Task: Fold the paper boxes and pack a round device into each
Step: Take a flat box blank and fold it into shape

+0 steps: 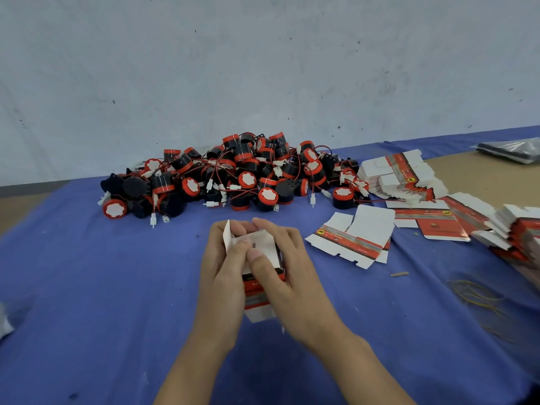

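On the blue cloth, at about 11 to 12 o'clock from the hands, lay a big pile of round devices, red and black with loose wires, none of them boxed. Below it the left hand gripped the left side of a half-formed box, fingers curled behind it and thumb pressed on a white end flap. The right hand was wrapped round the box's right side, its thumb also on that flap. The box was held between both hands just above the cloth, and I could not tell whether anything was inside it. At 2 o'clock one flat box blank lay open, and further round, from 1 to 3 o'clock, stacks of flat blanks waited. No packed box showed anywhere, so the job looked far from finished: this box needed its end closed and a device put in, and the pile and stacks were left to do.
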A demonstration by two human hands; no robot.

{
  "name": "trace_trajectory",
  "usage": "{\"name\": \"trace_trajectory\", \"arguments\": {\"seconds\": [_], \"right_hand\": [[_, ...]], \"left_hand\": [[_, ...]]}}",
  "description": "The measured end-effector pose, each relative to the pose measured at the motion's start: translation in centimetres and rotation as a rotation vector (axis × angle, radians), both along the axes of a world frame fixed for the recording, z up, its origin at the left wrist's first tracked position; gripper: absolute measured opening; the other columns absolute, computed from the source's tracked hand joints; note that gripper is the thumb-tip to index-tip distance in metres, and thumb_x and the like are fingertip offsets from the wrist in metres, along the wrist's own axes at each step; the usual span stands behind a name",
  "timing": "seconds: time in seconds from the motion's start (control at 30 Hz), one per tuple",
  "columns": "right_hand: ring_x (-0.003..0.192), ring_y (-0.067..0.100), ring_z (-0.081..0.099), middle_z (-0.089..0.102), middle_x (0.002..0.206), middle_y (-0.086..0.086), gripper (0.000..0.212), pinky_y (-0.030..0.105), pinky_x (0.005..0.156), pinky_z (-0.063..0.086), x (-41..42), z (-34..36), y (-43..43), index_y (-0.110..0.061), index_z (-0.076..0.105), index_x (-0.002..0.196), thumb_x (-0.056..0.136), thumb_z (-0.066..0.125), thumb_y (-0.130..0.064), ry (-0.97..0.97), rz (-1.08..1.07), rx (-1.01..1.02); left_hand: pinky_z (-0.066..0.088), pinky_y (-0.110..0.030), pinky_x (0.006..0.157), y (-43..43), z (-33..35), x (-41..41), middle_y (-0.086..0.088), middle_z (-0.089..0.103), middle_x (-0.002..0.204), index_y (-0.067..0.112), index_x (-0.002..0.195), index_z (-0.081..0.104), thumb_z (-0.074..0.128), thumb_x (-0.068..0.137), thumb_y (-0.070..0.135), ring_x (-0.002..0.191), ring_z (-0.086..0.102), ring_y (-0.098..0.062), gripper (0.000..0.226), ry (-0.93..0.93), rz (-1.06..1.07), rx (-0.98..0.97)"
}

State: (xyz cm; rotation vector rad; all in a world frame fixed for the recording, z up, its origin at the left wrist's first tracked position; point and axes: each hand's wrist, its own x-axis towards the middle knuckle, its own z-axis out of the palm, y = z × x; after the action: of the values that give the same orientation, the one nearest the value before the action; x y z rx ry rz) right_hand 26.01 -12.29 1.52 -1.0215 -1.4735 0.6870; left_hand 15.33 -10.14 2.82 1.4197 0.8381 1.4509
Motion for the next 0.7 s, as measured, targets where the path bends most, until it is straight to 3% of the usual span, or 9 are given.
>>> {"name": "trace_trajectory", "arguments": {"seconds": [0.13,0.27,0.33,0.43,0.5,0.57,0.7], "right_hand": [[0.111,0.002,0.058,0.046,0.124,-0.015,0.026,0.008,0.078,0.049,0.2,0.1,0.1,-0.053,0.057,0.116,0.092,0.047,-0.053,-0.021,-0.039,0.052],[0.107,0.004,0.057,0.045,0.118,-0.015,0.016,0.011,0.074,0.049,0.7,0.3,0.4,-0.044,0.058,0.099,0.089,0.045,-0.048,-0.004,-0.157,0.081],[0.109,0.006,0.056,0.044,0.118,-0.016,0.016,0.012,0.077,0.048,0.9,0.3,0.5,-0.041,0.057,0.097,0.088,0.045,-0.045,-0.034,-0.218,0.109],[0.113,0.009,0.052,0.041,0.121,-0.016,0.018,0.011,0.078,0.045,1.2,0.0,0.6,-0.037,0.055,0.103,0.089,0.045,-0.043,-0.131,-0.274,0.161],[0.118,0.011,0.050,0.041,0.124,-0.016,0.022,0.017,0.085,0.046,1.4,-0.1,0.5,-0.038,0.052,0.110,0.090,0.046,-0.046,-0.200,-0.289,0.178],[0.122,0.012,0.048,0.042,0.127,-0.016,0.037,0.030,0.094,0.048,1.9,-0.3,0.5,-0.037,0.046,0.124,0.092,0.049,-0.055,-0.262,-0.285,0.193],[0.127,0.009,0.044,0.040,0.137,-0.019,0.072,0.037,0.103,0.045,2.4,-0.2,0.5,-0.038,0.028,0.145,0.087,0.044,-0.077,-0.355,-0.238,0.166]], "left_hand": [[0.056,-0.023,0.063,0.2,-0.1,-0.1,-0.003,0.069,0.100,0.024,0.105,0.061,0.053,0.085,0.036,0.087,0.070,-0.016,0.025,0.027,0.009,-0.007],[0.055,-0.041,0.092,0.3,0.5,0.0,0.002,0.070,0.122,0.037,0.126,0.062,0.046,0.086,0.075,0.112,0.067,-0.021,0.058,-0.110,-0.199,-0.110],[0.050,-0.043,0.100,0.5,0.8,0.1,0.006,0.068,0.126,0.036,0.131,0.060,0.042,0.079,0.073,0.118,0.064,-0.018,0.066,-0.163,-0.244,-0.185],[0.058,-0.037,0.081,0.6,0.9,0.2,-0.003,0.071,0.121,0.037,0.125,0.066,0.054,0.075,0.063,0.111,0.068,-0.022,0.058,-0.178,-0.337,-0.284],[0.058,-0.034,0.071,0.6,0.7,0.1,-0.008,0.072,0.117,0.034,0.118,0.071,0.062,0.077,0.056,0.102,0.071,-0.023,0.047,-0.193,-0.417,-0.338],[0.057,-0.033,0.066,0.7,0.6,0.0,-0.008,0.072,0.114,0.029,0.120,0.068,0.064,0.084,0.042,0.094,0.072,-0.022,0.039,-0.219,-0.429,-0.352],[0.055,-0.030,0.057,1.0,0.0,0.1,-0.007,0.074,0.106,0.032,0.127,0.061,0.064,0.090,0.020,0.078,0.071,-0.020,0.038,-0.200,-0.351,-0.378]]}}
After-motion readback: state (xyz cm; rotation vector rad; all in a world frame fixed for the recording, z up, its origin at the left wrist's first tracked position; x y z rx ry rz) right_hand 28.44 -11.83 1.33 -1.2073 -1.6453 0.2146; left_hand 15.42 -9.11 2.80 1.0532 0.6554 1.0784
